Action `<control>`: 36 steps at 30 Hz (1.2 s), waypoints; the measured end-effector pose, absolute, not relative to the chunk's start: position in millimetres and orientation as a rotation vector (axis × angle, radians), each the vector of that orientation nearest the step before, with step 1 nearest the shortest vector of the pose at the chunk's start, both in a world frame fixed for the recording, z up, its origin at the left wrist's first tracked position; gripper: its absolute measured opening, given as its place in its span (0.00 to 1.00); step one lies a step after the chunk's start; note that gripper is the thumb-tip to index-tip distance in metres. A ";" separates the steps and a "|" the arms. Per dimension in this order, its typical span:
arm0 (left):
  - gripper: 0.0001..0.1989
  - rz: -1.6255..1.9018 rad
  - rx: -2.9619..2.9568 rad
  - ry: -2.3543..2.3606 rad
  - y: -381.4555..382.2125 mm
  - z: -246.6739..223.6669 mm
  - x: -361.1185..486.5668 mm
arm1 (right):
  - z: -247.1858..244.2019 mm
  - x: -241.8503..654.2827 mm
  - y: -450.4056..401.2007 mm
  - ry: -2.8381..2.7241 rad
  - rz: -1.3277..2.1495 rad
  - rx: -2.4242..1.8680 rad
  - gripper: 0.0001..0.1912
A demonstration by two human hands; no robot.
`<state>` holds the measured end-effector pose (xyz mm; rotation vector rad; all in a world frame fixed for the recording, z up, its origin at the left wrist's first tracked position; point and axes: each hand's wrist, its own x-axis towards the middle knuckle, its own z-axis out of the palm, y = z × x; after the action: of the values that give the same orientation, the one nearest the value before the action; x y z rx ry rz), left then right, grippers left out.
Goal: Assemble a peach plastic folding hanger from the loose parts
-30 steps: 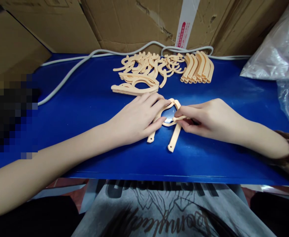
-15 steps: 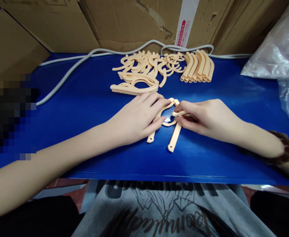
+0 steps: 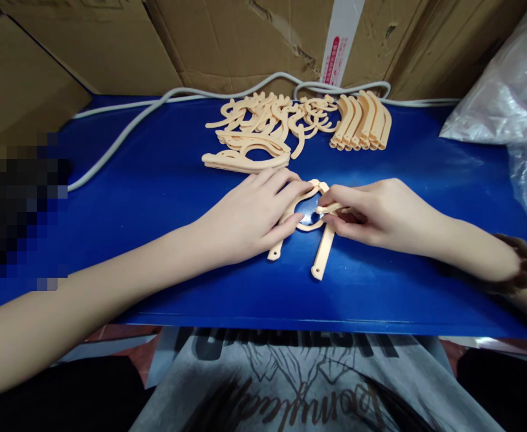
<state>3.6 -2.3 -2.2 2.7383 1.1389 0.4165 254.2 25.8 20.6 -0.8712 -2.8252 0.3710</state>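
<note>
A beige plastic folding hanger lies on the blue table in front of me, its two arms pointing toward the near edge and a curved ring between them. My left hand is closed over its left arm, fingers on the upper part and thumb at the ring. From the other side, my right hand pinches a thin beige hanger piece at the ring, beside the right arm. The fingers of the right hand hide most of that piece.
Behind my hands lie stacked folded hangers, a heap of curved hook pieces and a row of hanger arms. A white cable runs along the back before cardboard boxes. Plastic bags stand at right.
The free end of the hanger's right arm has swung slightly to the right. My right hand has shifted a little with it; my left hand stays in place.
</note>
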 end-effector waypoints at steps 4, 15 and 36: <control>0.24 0.418 2.736 1.133 -2.6 -1.4 3.6 | 21.1 254.5 25.7 -2.827 0.391 -0.843 0.12; 0.24 0.423 2.748 1.132 -2.3 -2.6 3.1 | 21.6 255.3 26.2 -2.839 0.405 -0.834 0.13; 0.24 0.428 2.796 1.115 -2.3 -3.3 3.1 | 23.2 254.6 26.2 -2.867 0.416 -0.850 0.14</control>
<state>3.1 -2.3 -3.3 2.7960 1.1150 0.4283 254.6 26.2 23.2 -0.8504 -2.8672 0.4165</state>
